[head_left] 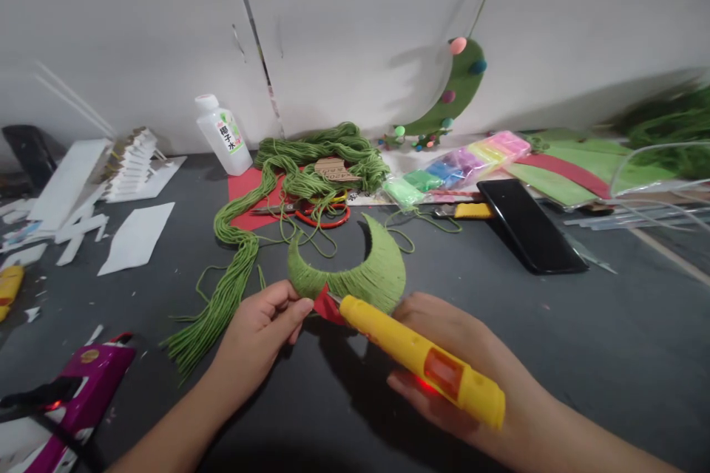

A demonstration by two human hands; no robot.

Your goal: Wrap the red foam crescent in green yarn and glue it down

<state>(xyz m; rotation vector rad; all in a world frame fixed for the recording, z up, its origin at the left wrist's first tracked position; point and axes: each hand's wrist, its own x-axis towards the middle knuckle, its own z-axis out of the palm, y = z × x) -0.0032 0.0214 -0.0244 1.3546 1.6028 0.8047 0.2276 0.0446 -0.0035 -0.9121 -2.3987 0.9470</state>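
Where the table (183,303) reaches my far left: a purple power strip (108,366) lies with a black lead across it and white scraps beyond.
White stair model (138,155): near the wall, its steps rising over a flat white base.
Bottle (225,137): upright, white-capped, against the back.
Green yarn (236,292): a loose skein by the wall, its long tail trailing down toward my left wrist.
Left hand (266,318): my thumb and forefinger are nearly closed, pinching the crescent's lower left edge; I cannot tell whether they also grip the red piece.
Scissors (333,220): red-handled, partly under yarn.
Red piece (328,307): at the crescent's lower edge, by my left thumb.
Green crescent (382,266): yarn-wrapped, horns up, in front of me between my hands.
Glue gun (407,340): yellow, nozzle at the red piece.
Right hand (477,340): my fingers are curled firmly round the glue gun.
Colourful packets (477,155): by the wall, below a hanging pompom crescent (466,92).
Phone (532,225): dark screen upward, beside a yellow cutter (471,212).
Green sheets (543,188): far right, a red strip (571,171) across them.
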